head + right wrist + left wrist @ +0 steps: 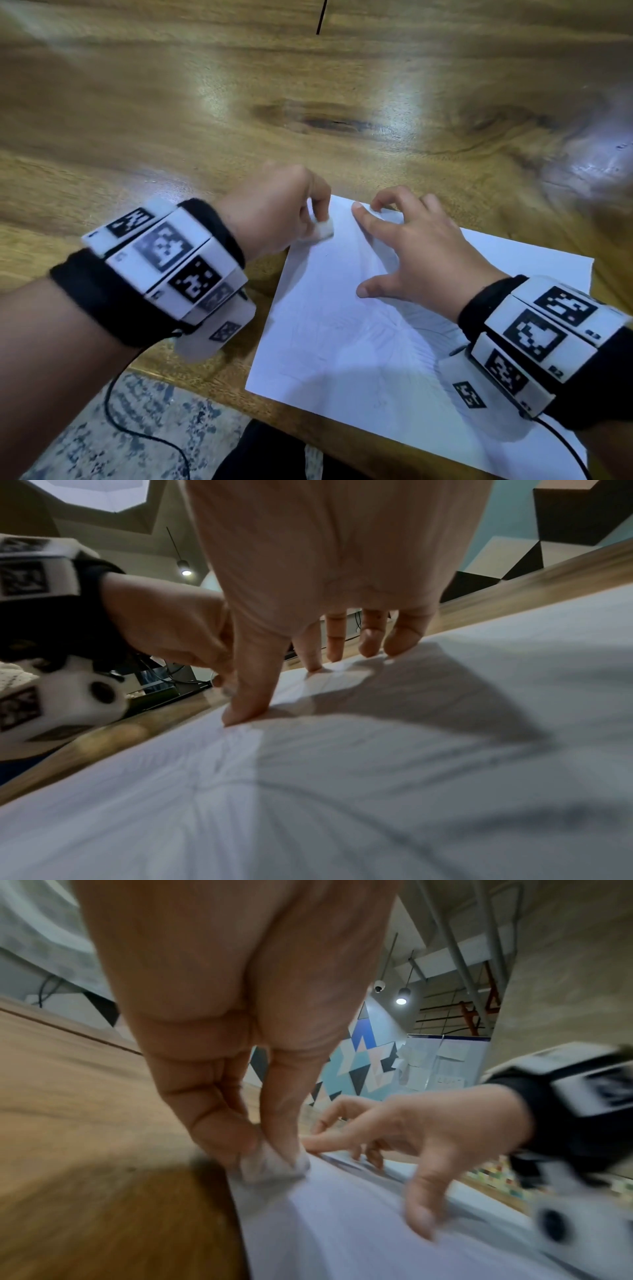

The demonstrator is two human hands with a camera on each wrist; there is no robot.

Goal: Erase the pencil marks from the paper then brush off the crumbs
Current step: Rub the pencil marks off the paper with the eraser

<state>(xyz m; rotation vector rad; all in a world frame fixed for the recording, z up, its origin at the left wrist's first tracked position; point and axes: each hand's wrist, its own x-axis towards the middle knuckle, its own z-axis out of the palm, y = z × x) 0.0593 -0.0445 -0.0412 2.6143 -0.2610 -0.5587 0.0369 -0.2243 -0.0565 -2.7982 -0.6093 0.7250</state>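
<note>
A white sheet of paper with faint pencil lines lies at the near edge of the wooden table. My left hand pinches a small white eraser and presses it on the paper's far left corner. The left wrist view shows the eraser between thumb and fingers at the paper edge. My right hand is spread on the paper, its fingertips pressing the sheet down just right of the eraser. Radiating pencil strokes show under and near the right hand.
The wooden table stretches far beyond the paper. A dark crack runs in the wood at the far side. The table's near edge lies just below the left wrist, with patterned floor beneath. Black cables hang from both wrist devices.
</note>
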